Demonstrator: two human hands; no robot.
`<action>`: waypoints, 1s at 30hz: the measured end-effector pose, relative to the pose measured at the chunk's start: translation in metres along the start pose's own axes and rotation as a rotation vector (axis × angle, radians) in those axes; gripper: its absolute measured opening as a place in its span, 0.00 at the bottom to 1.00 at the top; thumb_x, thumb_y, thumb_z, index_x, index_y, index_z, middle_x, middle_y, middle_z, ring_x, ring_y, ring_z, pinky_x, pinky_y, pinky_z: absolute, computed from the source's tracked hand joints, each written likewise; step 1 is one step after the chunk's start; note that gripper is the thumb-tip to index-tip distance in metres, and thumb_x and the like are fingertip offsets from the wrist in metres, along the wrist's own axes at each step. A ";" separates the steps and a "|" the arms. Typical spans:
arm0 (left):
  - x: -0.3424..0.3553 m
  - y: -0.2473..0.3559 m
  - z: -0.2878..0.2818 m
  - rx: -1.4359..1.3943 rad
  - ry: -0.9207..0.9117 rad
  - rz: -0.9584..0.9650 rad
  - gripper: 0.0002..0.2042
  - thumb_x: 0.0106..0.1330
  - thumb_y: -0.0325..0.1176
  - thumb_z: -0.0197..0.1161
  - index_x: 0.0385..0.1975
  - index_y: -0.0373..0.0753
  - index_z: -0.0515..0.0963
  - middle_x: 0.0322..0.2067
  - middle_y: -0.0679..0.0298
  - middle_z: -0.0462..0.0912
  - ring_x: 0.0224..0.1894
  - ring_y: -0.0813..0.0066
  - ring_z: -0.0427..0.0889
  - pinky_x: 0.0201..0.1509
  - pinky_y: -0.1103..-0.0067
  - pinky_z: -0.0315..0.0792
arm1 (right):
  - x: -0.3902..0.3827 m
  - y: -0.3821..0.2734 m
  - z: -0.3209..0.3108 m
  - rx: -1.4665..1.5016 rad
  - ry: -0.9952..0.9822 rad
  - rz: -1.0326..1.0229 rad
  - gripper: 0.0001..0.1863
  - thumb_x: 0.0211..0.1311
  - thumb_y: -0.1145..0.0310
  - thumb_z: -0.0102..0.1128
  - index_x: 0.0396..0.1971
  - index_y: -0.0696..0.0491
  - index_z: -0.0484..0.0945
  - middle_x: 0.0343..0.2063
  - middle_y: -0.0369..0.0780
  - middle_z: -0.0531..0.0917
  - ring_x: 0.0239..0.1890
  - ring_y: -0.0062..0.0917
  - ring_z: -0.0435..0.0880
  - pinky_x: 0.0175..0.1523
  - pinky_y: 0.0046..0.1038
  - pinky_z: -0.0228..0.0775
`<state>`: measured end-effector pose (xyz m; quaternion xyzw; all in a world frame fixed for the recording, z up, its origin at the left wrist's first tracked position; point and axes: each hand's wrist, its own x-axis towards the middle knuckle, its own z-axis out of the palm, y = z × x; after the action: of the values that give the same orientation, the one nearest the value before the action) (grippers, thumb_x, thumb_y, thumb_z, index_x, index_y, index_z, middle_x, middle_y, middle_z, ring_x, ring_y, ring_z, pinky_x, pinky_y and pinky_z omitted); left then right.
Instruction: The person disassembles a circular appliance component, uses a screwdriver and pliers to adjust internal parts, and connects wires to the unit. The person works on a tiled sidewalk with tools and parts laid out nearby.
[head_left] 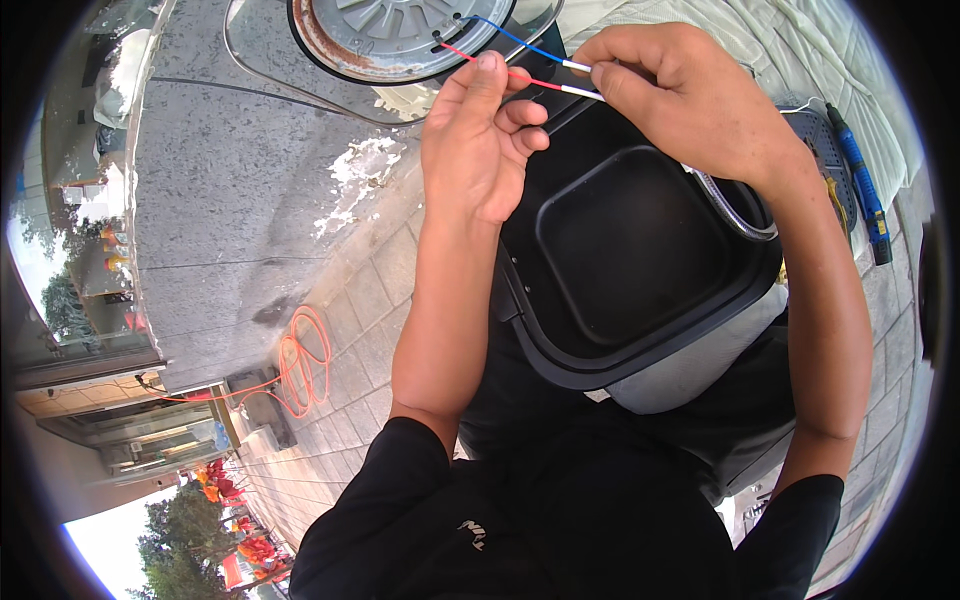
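Observation:
A red wire (532, 80) and a blue wire (520, 42) come out of a round metal lid-like part (395, 25) with vent slots and a rusty rim. Each wire has a white sleeved end (581, 93). My left hand (480, 135) pinches the red wire between thumb and forefinger, its other fingers curled. Beyond it, my right hand (690, 105) closes thumb and fingertips on the white ends of both wires. Below the hands, a black square pan-like housing (640, 250) rests on my lap, and a silvery curved tube (735, 210) lies along its right side, near my right wrist.
A blue soldering-iron-like tool (860, 180) lies at the right beside a dark perforated mat (822, 140). Pale cloth (800, 45) covers the far right. An orange cable (305, 360) is coiled on the paving by the grey stone surface (230, 190).

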<state>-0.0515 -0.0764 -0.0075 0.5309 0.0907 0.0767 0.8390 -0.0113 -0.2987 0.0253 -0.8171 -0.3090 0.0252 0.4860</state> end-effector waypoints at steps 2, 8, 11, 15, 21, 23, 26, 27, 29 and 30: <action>0.002 0.000 -0.001 -0.006 -0.003 0.008 0.12 0.78 0.39 0.69 0.48 0.38 0.78 0.38 0.61 0.87 0.28 0.73 0.87 0.26 0.75 0.82 | 0.002 0.001 0.003 0.009 0.002 -0.003 0.13 0.75 0.69 0.55 0.47 0.58 0.87 0.21 0.34 0.73 0.25 0.18 0.72 0.33 0.29 0.66; 0.008 0.001 -0.002 -0.012 -0.002 0.001 0.11 0.79 0.39 0.69 0.48 0.38 0.78 0.37 0.61 0.87 0.29 0.73 0.87 0.26 0.76 0.82 | 0.005 -0.001 0.005 0.053 -0.002 0.021 0.13 0.75 0.69 0.56 0.47 0.57 0.87 0.21 0.32 0.72 0.25 0.15 0.70 0.32 0.27 0.64; 0.007 0.001 -0.003 -0.011 0.008 0.006 0.11 0.79 0.39 0.69 0.48 0.39 0.79 0.37 0.62 0.87 0.29 0.73 0.87 0.26 0.76 0.82 | 0.006 -0.001 0.004 0.038 0.009 -0.011 0.13 0.75 0.69 0.56 0.47 0.57 0.87 0.21 0.32 0.72 0.25 0.15 0.69 0.32 0.27 0.63; 0.008 0.001 -0.003 -0.026 -0.004 -0.006 0.11 0.79 0.39 0.69 0.48 0.39 0.79 0.37 0.62 0.87 0.29 0.74 0.87 0.26 0.76 0.82 | 0.005 -0.001 0.005 0.034 0.032 -0.053 0.13 0.74 0.69 0.55 0.47 0.57 0.87 0.20 0.32 0.71 0.24 0.15 0.69 0.31 0.27 0.63; 0.008 0.000 -0.002 -0.018 0.021 -0.001 0.11 0.79 0.39 0.69 0.48 0.39 0.79 0.37 0.62 0.87 0.28 0.74 0.87 0.26 0.76 0.81 | 0.008 -0.006 -0.006 0.038 -0.042 0.065 0.13 0.70 0.69 0.56 0.43 0.58 0.87 0.27 0.46 0.83 0.30 0.31 0.83 0.40 0.34 0.76; 0.008 -0.002 -0.002 -0.020 0.002 -0.006 0.11 0.79 0.39 0.69 0.48 0.39 0.79 0.37 0.62 0.87 0.28 0.74 0.87 0.26 0.76 0.81 | 0.007 -0.002 0.002 0.018 -0.035 0.064 0.14 0.72 0.69 0.55 0.45 0.58 0.87 0.20 0.33 0.74 0.24 0.16 0.72 0.32 0.28 0.67; 0.006 -0.002 0.000 -0.011 -0.006 -0.002 0.11 0.79 0.39 0.69 0.48 0.39 0.79 0.37 0.62 0.87 0.28 0.73 0.87 0.26 0.76 0.81 | 0.005 0.000 0.003 0.034 0.007 0.035 0.14 0.71 0.69 0.55 0.44 0.59 0.87 0.20 0.34 0.75 0.24 0.18 0.72 0.32 0.28 0.68; 0.005 -0.002 0.001 -0.006 -0.004 0.002 0.11 0.79 0.39 0.69 0.48 0.39 0.79 0.37 0.62 0.87 0.28 0.73 0.87 0.26 0.76 0.81 | 0.003 -0.006 -0.003 0.023 -0.030 0.047 0.14 0.70 0.69 0.55 0.43 0.59 0.87 0.23 0.40 0.79 0.26 0.24 0.78 0.36 0.31 0.72; 0.006 -0.003 -0.001 -0.006 -0.004 0.000 0.11 0.79 0.39 0.69 0.48 0.38 0.79 0.37 0.62 0.87 0.28 0.73 0.87 0.26 0.76 0.82 | -0.002 -0.025 -0.018 -0.007 -0.082 0.068 0.14 0.68 0.68 0.56 0.42 0.58 0.88 0.27 0.49 0.86 0.30 0.34 0.86 0.41 0.34 0.79; 0.007 -0.004 -0.002 -0.009 -0.006 -0.005 0.11 0.79 0.39 0.69 0.48 0.38 0.79 0.37 0.62 0.87 0.28 0.73 0.87 0.26 0.76 0.82 | -0.003 -0.030 -0.019 -0.027 -0.097 0.077 0.14 0.67 0.68 0.56 0.41 0.58 0.89 0.29 0.52 0.88 0.31 0.37 0.89 0.43 0.35 0.81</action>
<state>-0.0451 -0.0747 -0.0125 0.5270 0.0892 0.0737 0.8420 -0.0218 -0.3056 0.0589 -0.8327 -0.3009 0.0793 0.4579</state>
